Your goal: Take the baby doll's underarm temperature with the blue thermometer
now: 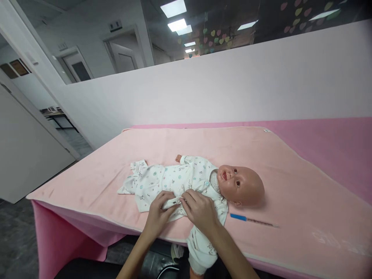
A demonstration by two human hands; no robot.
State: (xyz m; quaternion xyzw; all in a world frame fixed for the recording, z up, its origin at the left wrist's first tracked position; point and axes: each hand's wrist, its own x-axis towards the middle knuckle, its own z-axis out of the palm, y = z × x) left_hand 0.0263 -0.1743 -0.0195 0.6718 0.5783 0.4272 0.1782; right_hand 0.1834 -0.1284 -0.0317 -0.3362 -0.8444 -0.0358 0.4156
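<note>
A baby doll [242,186] lies on its back across a pink towel, its bald head to the right. It wears a white patterned baby outfit [171,174], with one sleeve hanging over the near table edge. At the doll's near side, my left hand [161,207] pinches the edge of the outfit. My right hand [199,209] is closed on the same edge, close to the left fingers. A small dark spot shows on the cloth between them. What lies under my fingertips is hidden.
A glass thermometer with a blue end [238,217] lies by the doll's head. The pink towel [290,174] covers a table with a darker pink cloth [343,155]. A white wall [217,89] with a window stands behind. A door [26,151] is at left.
</note>
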